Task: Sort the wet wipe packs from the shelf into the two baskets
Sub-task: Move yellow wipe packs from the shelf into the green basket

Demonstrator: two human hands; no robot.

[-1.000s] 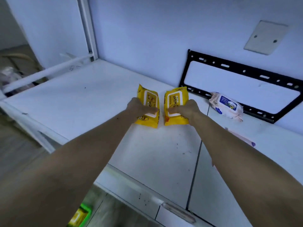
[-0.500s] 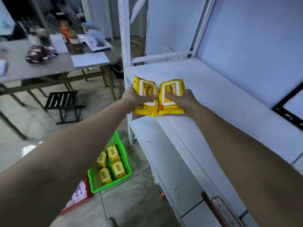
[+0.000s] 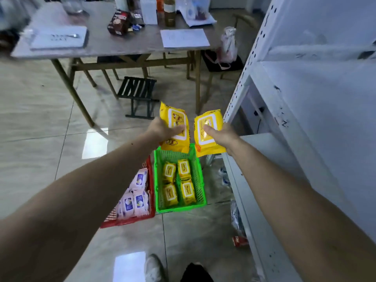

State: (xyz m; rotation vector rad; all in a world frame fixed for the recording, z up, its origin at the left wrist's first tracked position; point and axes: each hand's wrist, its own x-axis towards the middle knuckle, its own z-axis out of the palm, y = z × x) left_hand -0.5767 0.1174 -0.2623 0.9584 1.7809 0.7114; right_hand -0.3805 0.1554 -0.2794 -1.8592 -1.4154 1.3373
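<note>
My left hand (image 3: 162, 130) grips a yellow wet wipe pack (image 3: 174, 119) and my right hand (image 3: 220, 135) grips a second yellow pack (image 3: 207, 124). Both packs hang in the air over the far end of a green basket (image 3: 200, 205) on the floor, which holds several yellow packs (image 3: 188, 190). To its left stands a red basket (image 3: 150, 215) with several white and blue packs (image 3: 138, 202). The white shelf (image 3: 305, 102) is at my right.
A grey table (image 3: 114, 45) with paper, bottles and boxes stands ahead, a small dark stool (image 3: 138, 92) under it. A shoe (image 3: 153, 268) shows at the bottom. Small litter (image 3: 240, 241) lies on the tiled floor beside the shelf base.
Both hands lifted the two yellow packs off the shelf and carried them left and down. My view swung from the shelf to the baskets on the floor.
</note>
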